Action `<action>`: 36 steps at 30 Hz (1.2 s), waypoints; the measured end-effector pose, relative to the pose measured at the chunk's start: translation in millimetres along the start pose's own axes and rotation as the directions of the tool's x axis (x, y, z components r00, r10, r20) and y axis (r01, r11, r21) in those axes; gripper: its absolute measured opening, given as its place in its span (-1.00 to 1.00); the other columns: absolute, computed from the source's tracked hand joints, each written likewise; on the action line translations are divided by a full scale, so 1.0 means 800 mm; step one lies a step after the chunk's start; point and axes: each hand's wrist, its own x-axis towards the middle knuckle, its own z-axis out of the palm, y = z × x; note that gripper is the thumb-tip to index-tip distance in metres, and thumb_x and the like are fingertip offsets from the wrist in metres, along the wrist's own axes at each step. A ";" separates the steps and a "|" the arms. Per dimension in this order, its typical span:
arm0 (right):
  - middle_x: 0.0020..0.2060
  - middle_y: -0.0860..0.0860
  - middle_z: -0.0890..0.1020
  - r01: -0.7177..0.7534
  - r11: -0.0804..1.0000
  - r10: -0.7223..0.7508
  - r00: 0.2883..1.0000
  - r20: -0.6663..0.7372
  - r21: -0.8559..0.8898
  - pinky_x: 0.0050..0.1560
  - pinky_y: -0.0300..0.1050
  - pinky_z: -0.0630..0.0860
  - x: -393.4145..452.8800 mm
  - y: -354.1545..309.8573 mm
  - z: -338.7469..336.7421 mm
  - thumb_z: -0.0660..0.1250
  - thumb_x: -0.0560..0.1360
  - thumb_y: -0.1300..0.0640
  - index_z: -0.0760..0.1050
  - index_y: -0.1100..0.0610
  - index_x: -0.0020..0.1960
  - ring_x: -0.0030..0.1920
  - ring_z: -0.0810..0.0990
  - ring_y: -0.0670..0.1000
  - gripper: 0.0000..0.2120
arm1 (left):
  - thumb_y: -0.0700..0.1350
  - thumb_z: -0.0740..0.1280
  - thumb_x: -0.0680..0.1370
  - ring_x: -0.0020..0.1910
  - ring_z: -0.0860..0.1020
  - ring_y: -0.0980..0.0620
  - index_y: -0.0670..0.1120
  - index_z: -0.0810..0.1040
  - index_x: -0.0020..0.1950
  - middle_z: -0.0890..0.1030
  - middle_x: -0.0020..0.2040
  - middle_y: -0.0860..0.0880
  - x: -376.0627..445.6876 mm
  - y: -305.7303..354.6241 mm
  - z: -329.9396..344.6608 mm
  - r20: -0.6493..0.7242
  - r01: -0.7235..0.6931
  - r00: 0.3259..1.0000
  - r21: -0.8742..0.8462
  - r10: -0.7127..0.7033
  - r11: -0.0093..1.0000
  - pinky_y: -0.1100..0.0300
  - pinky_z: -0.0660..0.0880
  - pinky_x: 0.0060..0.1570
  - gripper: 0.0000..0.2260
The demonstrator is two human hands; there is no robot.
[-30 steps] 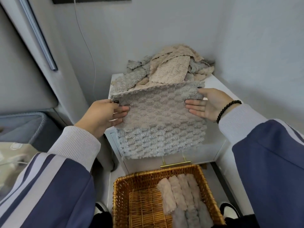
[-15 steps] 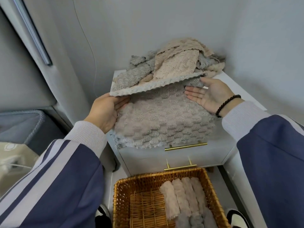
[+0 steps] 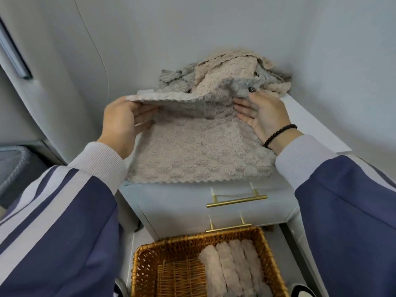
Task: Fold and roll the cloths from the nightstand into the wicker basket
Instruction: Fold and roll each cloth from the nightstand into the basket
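Cloths, rolled into nubbly beige cylinders [image 3: 230, 269], lined up side by side against the right wall of the wicker basket [image 3: 147, 273], a rectangular, honey-brown weave on the floor below the nightstand [image 3: 310, 123]; left part of the basket bare down to its woven base. Just above, two slim brass bar handles [image 3: 236, 200] on pale drawer fronts. Higher, spread over the nightstand's front top: one grey-beige waffle-pile cloth [image 3: 199, 153] with a scalloped hem, near half lying flat, far edge lifted and folding over toward the viewer. Left hand [image 3: 122, 123] pinching that raised edge at its left corner, thumb on top, fingers curled beneath. Right hand [image 3: 263, 116] gripping the right corner, thumb over the bunched fabric, fingers loosely curved under it; beaded black bracelet [image 3: 278, 133] at the wrist, ribbed pale cuffs on navy striped sleeves. Farthest back, against the wall: crumpled heap of grey and beige cloths [image 3: 225, 71], fluffy, wavy-edged.
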 end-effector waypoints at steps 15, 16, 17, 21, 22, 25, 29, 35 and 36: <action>-0.18 0.04 0.53 -0.187 0.957 0.171 0.981 -0.090 -0.223 -0.40 -0.26 0.58 -0.049 -0.058 -0.013 0.34 0.51 0.33 0.53 0.19 -0.10 -0.26 0.53 -0.09 -0.93 | -0.07 0.01 0.62 -0.08 0.68 -0.14 -0.24 0.54 0.03 0.69 -0.12 -0.17 -0.035 0.025 -0.028 0.120 0.219 0.971 -0.072 -0.209 0.973 0.05 0.62 -0.10 -0.63; -0.22 0.04 0.50 -0.192 0.942 0.171 0.980 -0.099 -0.276 -0.41 -0.29 0.57 -0.055 -0.061 -0.013 0.33 0.51 0.36 0.54 0.20 -0.13 -0.29 0.49 -0.10 -0.89 | -0.02 0.04 0.65 -0.18 0.66 -0.06 -0.22 0.56 -0.01 0.67 -0.21 -0.12 -0.041 0.021 -0.030 0.111 0.227 0.969 -0.031 -0.223 0.973 0.06 0.61 -0.12 -0.62; -0.23 0.04 0.48 -0.198 0.929 0.176 0.979 -0.100 -0.313 -0.41 -0.30 0.57 -0.064 -0.065 -0.011 0.31 0.51 0.38 0.54 0.20 -0.14 -0.31 0.48 -0.11 -0.87 | -0.01 0.10 0.65 -0.31 0.60 0.02 -0.19 0.57 -0.06 0.61 -0.33 -0.05 -0.047 0.017 -0.033 0.084 0.217 0.972 0.017 -0.218 0.976 0.06 0.61 -0.11 -0.65; -0.13 0.09 0.54 -0.246 0.895 0.225 0.969 -0.098 -0.372 -0.42 -0.32 0.57 -0.100 -0.073 -0.008 0.29 0.51 0.41 0.54 0.21 -0.10 -0.46 0.59 -0.11 -0.86 | -0.24 0.32 0.57 -0.40 0.56 0.07 -0.18 0.60 -0.03 0.62 -0.24 -0.10 -0.069 0.006 -0.041 0.009 0.154 0.988 0.117 -0.156 0.981 0.11 0.61 -0.18 -0.92; -0.10 0.11 0.56 -0.260 0.893 0.237 0.966 -0.106 -0.368 -0.44 -0.32 0.57 -0.110 -0.073 -0.009 0.29 0.51 0.42 0.54 0.21 -0.09 -0.44 0.62 -0.07 -0.85 | -0.27 0.32 0.56 -0.40 0.58 0.08 -0.17 0.61 -0.01 0.63 -0.20 -0.12 -0.074 0.008 -0.041 0.011 0.140 0.990 0.135 -0.143 0.981 0.14 0.60 -0.23 -0.91; -0.04 0.18 0.59 -0.310 0.882 0.281 0.951 -0.131 -0.355 -0.49 -0.30 0.55 -0.134 -0.058 -0.014 0.30 0.49 0.43 0.52 0.19 0.01 -0.34 0.65 0.05 -0.81 | -0.30 0.31 0.55 -0.37 0.56 0.09 -0.12 0.62 0.01 0.63 -0.19 -0.10 -0.081 0.012 -0.040 0.025 0.100 0.994 0.184 -0.107 0.978 0.16 0.56 -0.18 -0.86; 0.06 0.17 0.60 -0.320 0.851 0.283 0.948 -0.148 -0.417 -0.46 -0.24 0.58 -0.159 -0.040 -0.026 0.35 0.45 0.43 0.51 0.09 0.03 -0.22 0.68 0.09 -0.71 | -0.28 0.36 0.53 -0.28 0.57 0.09 -0.03 0.62 -0.01 0.64 -0.06 -0.08 -0.091 0.009 -0.047 0.061 0.030 0.997 0.340 -0.054 0.940 0.24 0.49 -0.19 -0.84; 0.16 0.02 0.41 -0.228 0.801 0.195 0.974 -0.119 -0.554 -0.36 -0.20 0.62 -0.183 -0.027 -0.018 0.37 0.43 0.43 0.48 0.08 0.25 -0.12 0.61 0.05 -0.55 | -0.30 0.34 0.52 -0.06 0.63 -0.19 0.01 0.52 0.26 0.65 -0.04 -0.25 -0.100 0.003 -0.067 0.069 0.010 0.996 0.511 -0.053 0.860 -0.04 0.55 0.10 -0.64; 0.17 0.01 0.39 -0.208 0.779 0.177 0.978 -0.111 -0.591 -0.36 -0.20 0.62 -0.186 -0.024 -0.016 0.37 0.43 0.43 0.48 0.08 0.26 -0.10 0.61 0.06 -0.54 | -0.30 0.34 0.51 -0.01 0.62 -0.23 0.01 0.51 0.28 0.64 -0.01 -0.28 -0.101 0.004 -0.069 0.066 0.005 0.997 0.528 -0.047 0.849 -0.10 0.54 0.14 -0.62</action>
